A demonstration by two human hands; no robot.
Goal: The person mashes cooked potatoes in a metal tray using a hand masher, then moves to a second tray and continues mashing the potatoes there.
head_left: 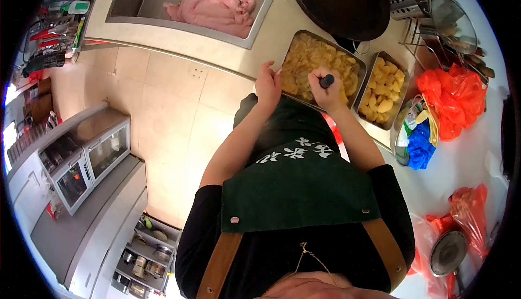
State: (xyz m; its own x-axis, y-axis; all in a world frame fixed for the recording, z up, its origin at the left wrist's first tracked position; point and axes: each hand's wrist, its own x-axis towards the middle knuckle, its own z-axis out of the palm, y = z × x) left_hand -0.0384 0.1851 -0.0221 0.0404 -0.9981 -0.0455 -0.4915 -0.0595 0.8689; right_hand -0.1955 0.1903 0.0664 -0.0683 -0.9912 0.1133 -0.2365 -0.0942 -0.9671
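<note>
**Cutting potatoes at the kitchen counter**

A person in a green apron (293,187) stood at a pale counter (179,38) and looked down at two metal trays.

The right hand (327,88) was closed tight around a dark handle (326,81). It looked like the handle of a small knife or peeler, but the blade was hidden, so I could not tell which. The left hand (268,85) was at the near edge of the big tray (290,42). Its fingers were pinched together, and it seemed to hold something small and pale. It was too tiny to name.

The big tray was under both hands. It was full of yellow bits (315,60), thin and messy, like peels or slices. Just beside it, on the right, sat a smaller tray (402,68). That one held chunky yellow potato pieces (384,92), and it was quite full too.

So a lot of the work looked done, because both trays were well filled. I could not see any whole potatoes waiting, so I could not tell how much was left.

Farther back, a sink (130,0) held a heap of pink raw meat (217,0). A big black pan (347,0) sat behind the trays. Orange bags (456,95) and a blue bag (420,144) lay on the right side of the counter.
</note>
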